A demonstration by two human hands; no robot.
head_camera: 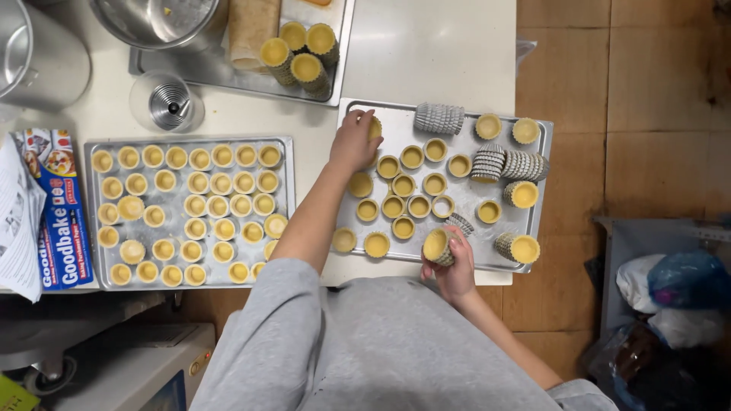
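Left hand (355, 141): reached out to the far left corner of the right tray (542, 190); fingers curled shut on a tart shell (375, 128), of which only a sliver shows past the fingertips.
Right hand (454, 266): at the near edge of the right tray, clamped round a short stack (438, 246) of shells in fluted tins, tipped on its side so the pastry-lined mouth faces the camera.
Right tray: steel, on the right end of the bench (426, 46), its near edge reaching the bench's near edge. Loose shells (403, 185) sit in rough rows over its left and middle part; two more lie along the near left edge.
Tin stacks (439, 118): grey fluted tins lying on their sides along the far edge and right side of the right tray, some with a filled shell at the end.
Left tray (285, 175): steel, on the left part of the bench, packed in rows with shells; just beside the right tray, the left forearm crossing between them.
Far tray (344, 46): at the bench's far edge, carrying stacked shells (299, 47), a paper roll (251, 27) and a steel bowl (152, 19).
Box (57, 209): blue carton along the left tray's left edge, with papers (17, 221) beside it.
Cup (165, 103): clear, on the bench between far tray and left tray.
Floor (632, 91): brown tiles right of the bench; bags (670, 297) at the lower right.
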